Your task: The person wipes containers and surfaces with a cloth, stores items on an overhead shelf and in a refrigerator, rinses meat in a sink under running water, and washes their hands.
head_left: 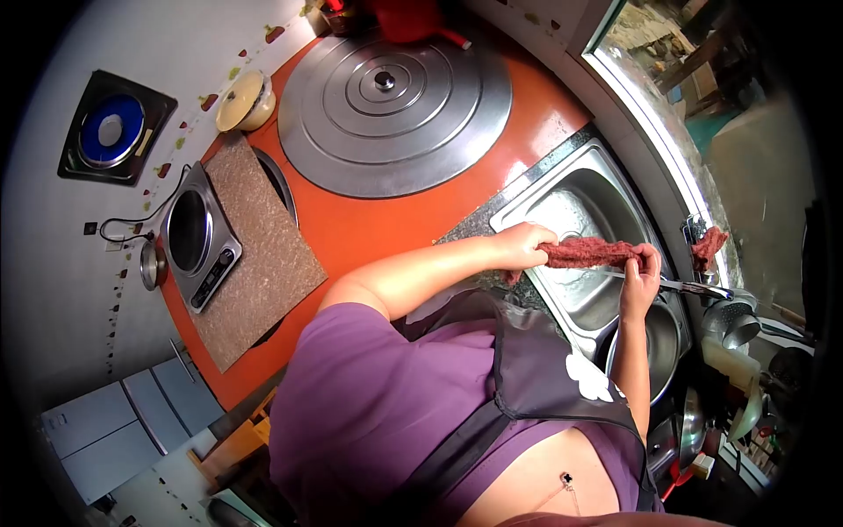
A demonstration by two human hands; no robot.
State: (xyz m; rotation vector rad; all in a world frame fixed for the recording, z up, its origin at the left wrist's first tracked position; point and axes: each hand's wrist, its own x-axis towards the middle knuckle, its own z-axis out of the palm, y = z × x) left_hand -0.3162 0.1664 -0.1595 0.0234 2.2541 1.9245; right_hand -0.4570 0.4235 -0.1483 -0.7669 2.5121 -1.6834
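Note:
A reddish-brown cloth [590,253] is gathered into a rope-like length between my two hands, above the steel sink [562,189]. My left hand [525,246] is closed round one end, and a bit of cloth hangs below it. At the other end, my right hand [643,268] grips the cloth with bent fingers. The faucet [694,288] reaches in from the right, just beyond my right hand. Under my right forearm sits a second, round basin [663,338], partly hidden by that arm.
A large round metal lid [395,162] covers part of the orange counter [369,224]. An induction cooker [213,272] stands on a speckled board [272,281]. A lidded cream pot [246,104] is at the wall. Another red cloth [708,249] hangs by the window, near several utensils.

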